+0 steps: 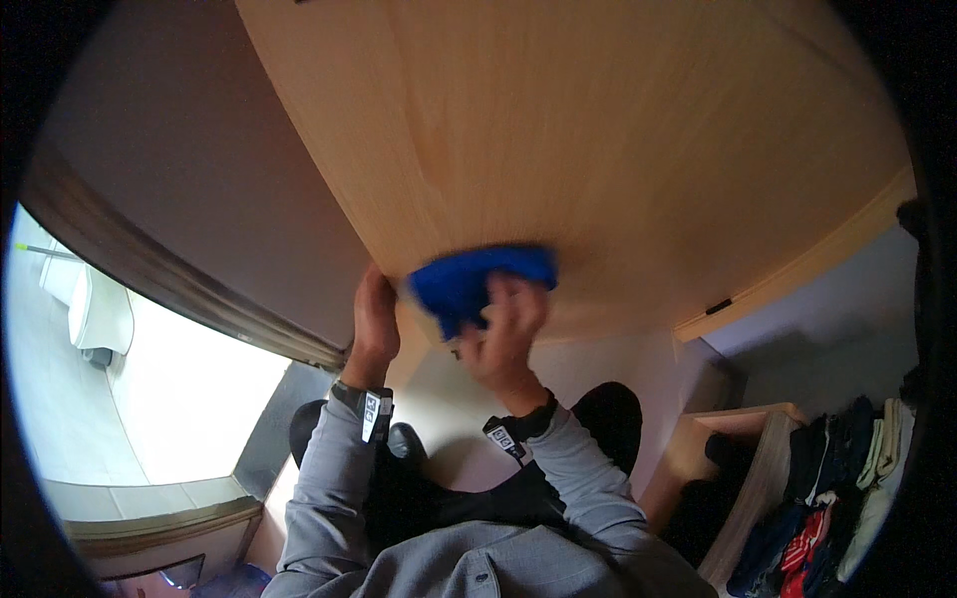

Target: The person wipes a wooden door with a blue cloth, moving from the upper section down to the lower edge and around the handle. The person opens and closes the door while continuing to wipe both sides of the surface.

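A large light wood-grain door panel (598, 149) fills the upper middle of the head view. Against its lower part, my right hand (508, 336) holds a blue cloth (478, 280), its fingers slightly blurred. My left hand (376, 318) is at the panel's left edge, with the fingers around or against that edge; the fingertips are partly hidden. I wear grey sleeves and a dark band with a small labelled device on each wrist.
Left of the panel is a dark brown surface (172, 142). Beyond a frame, a bright tiled bathroom holds a white toilet (101, 310). At lower right stand an open wooden drawer or compartment (677, 456) with dark items and a stack of folded clothes (841, 463).
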Demonstrator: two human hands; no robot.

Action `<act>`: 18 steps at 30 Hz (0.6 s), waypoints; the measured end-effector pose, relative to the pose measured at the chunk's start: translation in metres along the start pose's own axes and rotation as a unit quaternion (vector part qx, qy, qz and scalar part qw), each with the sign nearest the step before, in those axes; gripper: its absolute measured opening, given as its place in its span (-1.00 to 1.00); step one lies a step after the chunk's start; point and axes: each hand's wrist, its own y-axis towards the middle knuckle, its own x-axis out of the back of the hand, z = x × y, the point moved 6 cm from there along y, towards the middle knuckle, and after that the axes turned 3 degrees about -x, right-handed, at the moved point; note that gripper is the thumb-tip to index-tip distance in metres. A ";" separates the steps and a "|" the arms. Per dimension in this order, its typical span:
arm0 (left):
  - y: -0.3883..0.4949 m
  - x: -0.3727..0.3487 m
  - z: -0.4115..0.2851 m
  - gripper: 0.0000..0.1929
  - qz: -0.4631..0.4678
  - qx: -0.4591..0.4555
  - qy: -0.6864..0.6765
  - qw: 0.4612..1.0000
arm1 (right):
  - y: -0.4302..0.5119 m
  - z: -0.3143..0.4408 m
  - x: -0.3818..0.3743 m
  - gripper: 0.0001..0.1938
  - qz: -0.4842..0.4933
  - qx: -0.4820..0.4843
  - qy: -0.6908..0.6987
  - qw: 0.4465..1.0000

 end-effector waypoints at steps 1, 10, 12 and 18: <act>0.001 -0.001 -0.004 -0.50 -0.006 0.009 -0.012 1.000 | -0.003 0.011 -0.015 -0.44 0.091 0.051 -0.055 0.993; -0.014 -0.013 -0.043 -0.49 -0.003 -0.058 -0.009 0.998 | 0.165 0.034 0.062 -0.31 -0.093 0.138 -0.199 0.966; -0.018 -0.011 -0.051 -0.51 -0.007 -0.062 0.052 0.997 | 0.205 0.057 0.073 -0.27 -0.128 0.174 -0.190 0.958; -0.016 -0.013 -0.069 -0.51 0.013 -0.165 0.071 0.984 | 0.211 0.102 0.069 -0.18 -0.006 0.291 -0.192 0.937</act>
